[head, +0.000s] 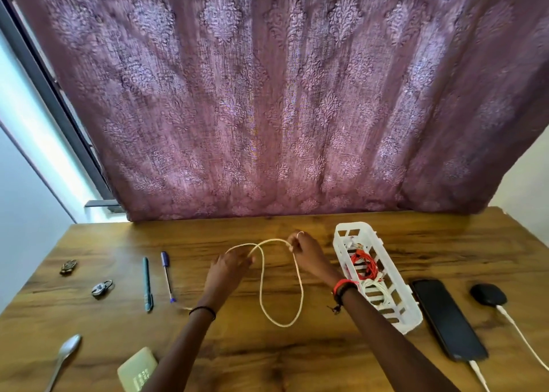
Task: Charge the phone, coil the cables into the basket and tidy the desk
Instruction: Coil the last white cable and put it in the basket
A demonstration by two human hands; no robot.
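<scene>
A cream cable [299,296] hangs in a long loop over the middle of the wooden desk [297,359]. My left hand [228,268] pinches it at the left of the loop's top, and my right hand [306,253] pinches it at the right. To the right lies a white slotted basket [411,322], with a red cable [367,265] and a coiled white cable [374,290] inside. A black phone [445,317] lies beyond the basket, a white charging cable [478,374] plugged into its near end. A black charger [487,293] sits at the far right.
Left of the hands lie a teal pen [147,284] and a purple pen [167,276]. Further left are a padlock [102,287] and a small dark trinket [68,266]. A spoon [64,359] and a pale green box [138,369] lie near the front edge. A purple curtain [267,94] hangs behind.
</scene>
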